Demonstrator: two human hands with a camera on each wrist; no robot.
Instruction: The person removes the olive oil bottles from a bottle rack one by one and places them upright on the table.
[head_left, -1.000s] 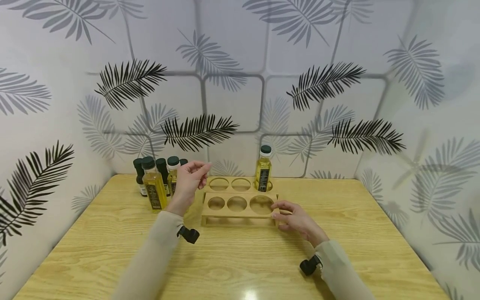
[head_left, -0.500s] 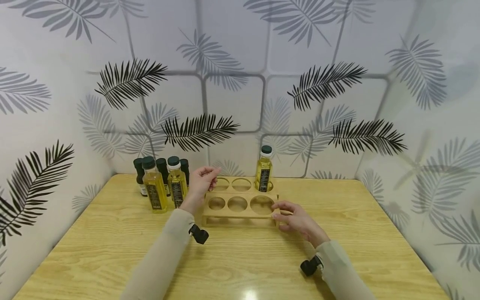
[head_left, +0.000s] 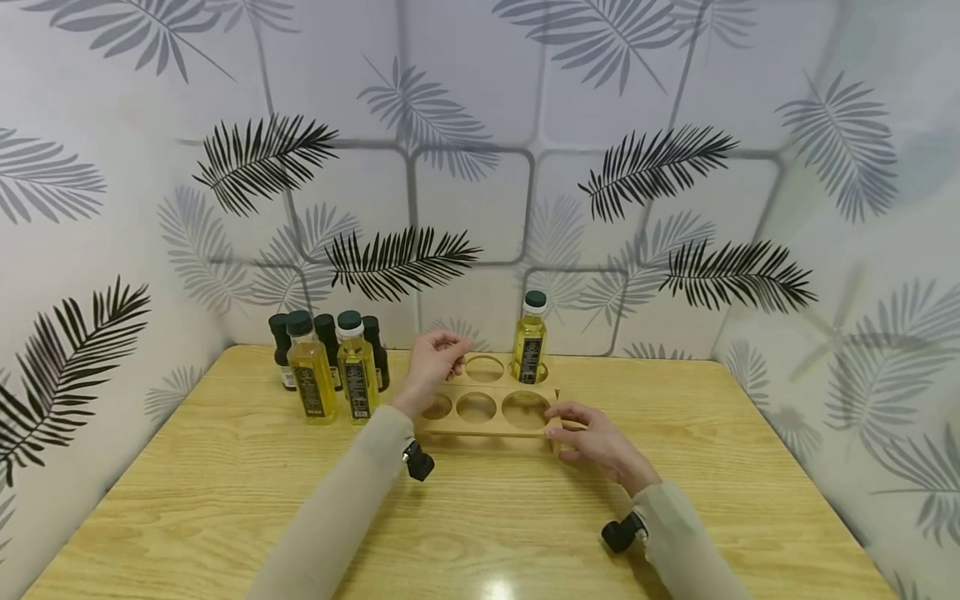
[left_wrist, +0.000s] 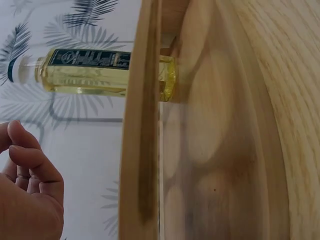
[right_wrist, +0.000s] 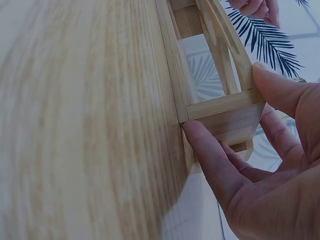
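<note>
A two-tier wooden bottle rack with round holes stands on the table. One bottle of yellow oil with a green cap is upright in its back right hole. My left hand hovers over the rack's back left part with loosely curled fingers; nothing shows between them in the left wrist view, where the hand is beside the rack's upper board. At the rack's right end, my right hand holds the frame, thumb at the upper edge and fingers against the side panel.
Left of the rack, two yellow oil bottles, one nearer the left and one nearer the rack, stand before several dark green-capped bottles. A leaf-patterned wall rises right behind the wooden table.
My left hand has moved right, from beside the oil bottles to above the rack's back left holes, uncovering the bottles behind. The right hand stays at the rack's right end.
</note>
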